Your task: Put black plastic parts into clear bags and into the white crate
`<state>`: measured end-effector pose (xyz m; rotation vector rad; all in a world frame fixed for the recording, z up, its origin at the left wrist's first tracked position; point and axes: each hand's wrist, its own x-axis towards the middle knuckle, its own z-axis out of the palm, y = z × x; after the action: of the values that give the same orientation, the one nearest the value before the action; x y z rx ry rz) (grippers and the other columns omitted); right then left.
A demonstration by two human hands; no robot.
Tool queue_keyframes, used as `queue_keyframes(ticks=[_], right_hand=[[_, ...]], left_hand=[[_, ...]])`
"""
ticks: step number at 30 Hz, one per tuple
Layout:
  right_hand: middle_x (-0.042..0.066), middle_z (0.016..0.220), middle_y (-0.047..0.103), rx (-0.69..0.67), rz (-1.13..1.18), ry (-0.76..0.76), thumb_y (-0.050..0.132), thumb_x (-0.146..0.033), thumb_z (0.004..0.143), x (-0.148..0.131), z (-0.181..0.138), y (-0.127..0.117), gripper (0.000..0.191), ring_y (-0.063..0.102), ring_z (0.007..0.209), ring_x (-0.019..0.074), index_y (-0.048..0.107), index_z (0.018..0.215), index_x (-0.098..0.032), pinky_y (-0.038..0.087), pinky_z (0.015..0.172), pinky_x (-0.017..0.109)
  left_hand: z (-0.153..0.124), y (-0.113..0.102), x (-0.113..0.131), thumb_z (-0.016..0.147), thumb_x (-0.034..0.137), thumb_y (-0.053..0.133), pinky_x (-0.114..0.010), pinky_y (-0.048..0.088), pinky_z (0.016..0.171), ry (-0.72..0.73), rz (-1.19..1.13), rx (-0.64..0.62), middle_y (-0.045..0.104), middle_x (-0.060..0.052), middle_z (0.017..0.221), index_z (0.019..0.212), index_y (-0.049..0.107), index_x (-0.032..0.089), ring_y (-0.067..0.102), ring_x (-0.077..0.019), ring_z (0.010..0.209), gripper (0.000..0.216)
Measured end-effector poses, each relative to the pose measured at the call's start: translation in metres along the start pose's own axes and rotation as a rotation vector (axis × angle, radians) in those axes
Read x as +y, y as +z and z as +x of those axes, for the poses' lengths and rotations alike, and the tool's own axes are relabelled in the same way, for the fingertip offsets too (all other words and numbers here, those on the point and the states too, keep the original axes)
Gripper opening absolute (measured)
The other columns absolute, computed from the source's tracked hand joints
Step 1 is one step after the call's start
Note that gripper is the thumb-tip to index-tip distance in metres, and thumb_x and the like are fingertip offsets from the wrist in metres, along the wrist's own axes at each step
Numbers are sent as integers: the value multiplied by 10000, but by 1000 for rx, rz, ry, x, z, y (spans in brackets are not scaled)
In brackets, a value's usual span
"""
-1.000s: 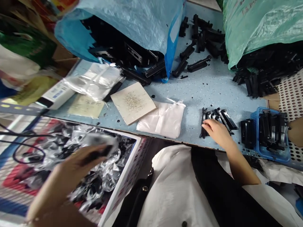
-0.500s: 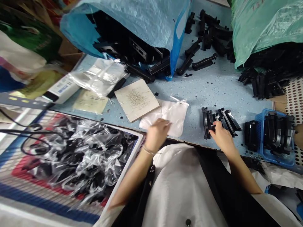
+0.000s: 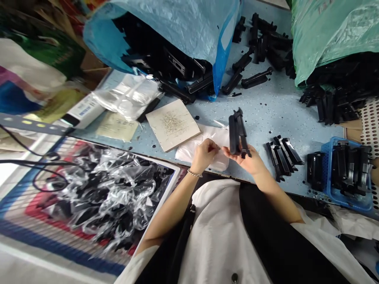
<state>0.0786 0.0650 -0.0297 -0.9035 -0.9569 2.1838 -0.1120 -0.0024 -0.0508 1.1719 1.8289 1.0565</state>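
My right hand (image 3: 248,161) grips a pair of long black plastic parts (image 3: 237,132), held upright above the blue speckled table (image 3: 266,110). My left hand (image 3: 205,154) is closed in a pinch on the edge of a clear plastic bag (image 3: 207,146) from a small stack lying at the table's front edge. The two hands almost touch. A short row of the same black parts (image 3: 282,154) lies just right of my right hand.
A blue basket (image 3: 345,171) of black parts stands at the right. A blue sack (image 3: 177,31) and a green sack (image 3: 331,35) of parts fill the back. A crate (image 3: 103,189) of bagged parts sits lower left. A card with small screws (image 3: 172,124) lies nearby.
My right hand lifted two black parts from the row and brought them left. My left hand came over from the crate to the bag stack and pinched a bag.
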Motion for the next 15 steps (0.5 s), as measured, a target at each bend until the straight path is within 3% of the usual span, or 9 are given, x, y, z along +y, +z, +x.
queue_keyframes(ticks=[2,5,8,11,13,15], right_hand=[[28,964,729,58,-31,-41,842,-461,697,10,12,6,374,672,1013,226,659,937,-240,545,881,361],[11,963,722,149,-114,-96,830,-378,724,15,2,-3,342,651,997,192,677,995,-235,532,839,279],[45,879,719,11,-6,127,755,-413,804,13,-32,-23,258,665,830,192,687,942,-206,527,644,264],[102,890,733,-111,141,420,715,-385,841,16,-57,-34,257,640,710,169,699,963,-159,473,502,225],[107,883,728,-134,180,546,684,-338,863,23,-56,-34,227,606,657,136,696,978,-143,409,433,180],[81,836,713,-121,131,549,657,-323,873,29,-44,-29,187,572,609,116,689,939,-150,383,408,163]], left_hand=[[-6,-5,3,833,87,501,-340,576,817,179,163,4,738,-65,894,842,687,179,694,-192,851,208],[-11,-17,6,875,52,430,-418,568,992,341,426,19,723,-123,1193,1075,733,176,690,-247,1092,383],[-9,-24,5,896,75,454,-402,561,1050,341,485,19,660,-134,1354,1303,654,168,653,-258,1227,463],[-10,-22,5,899,75,464,-384,543,1092,337,406,15,613,-137,1426,1385,597,168,629,-243,1282,512],[-19,-17,8,920,71,451,-394,528,1117,384,352,2,589,-140,1454,1435,555,181,607,-237,1316,537],[-34,-9,15,945,61,432,-400,498,1156,499,295,-50,575,-135,1473,1494,498,204,569,-230,1365,571]])
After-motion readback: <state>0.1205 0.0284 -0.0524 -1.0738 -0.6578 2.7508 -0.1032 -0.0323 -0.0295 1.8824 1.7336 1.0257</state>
